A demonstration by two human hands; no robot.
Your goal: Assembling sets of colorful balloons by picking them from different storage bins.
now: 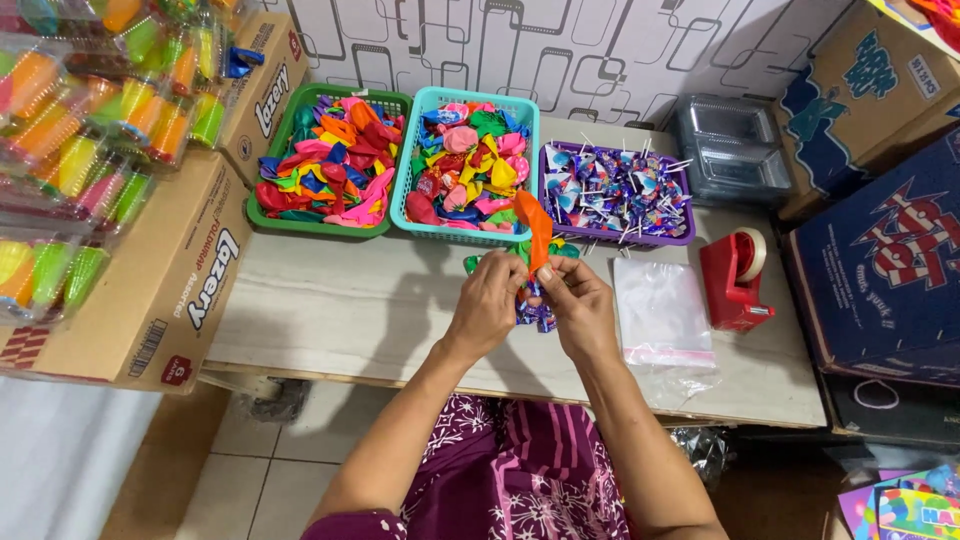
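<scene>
A limp, uninflated orange rubber balloon (538, 228) is pinched at its lower end by the right hand (580, 300), above the pale tabletop (330, 310) near the turquoise plastic basket (466, 165). A small bundle of coloured balloons (535, 310) is gripped by the closed left hand (490, 300). The balloon is judged light, soft and stretchy, best taken by the neck.

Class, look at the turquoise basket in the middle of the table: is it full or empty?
Full. The turquoise basket is heaped to its rim with uninflated balloons in many colours, hiding its floor.
</scene>
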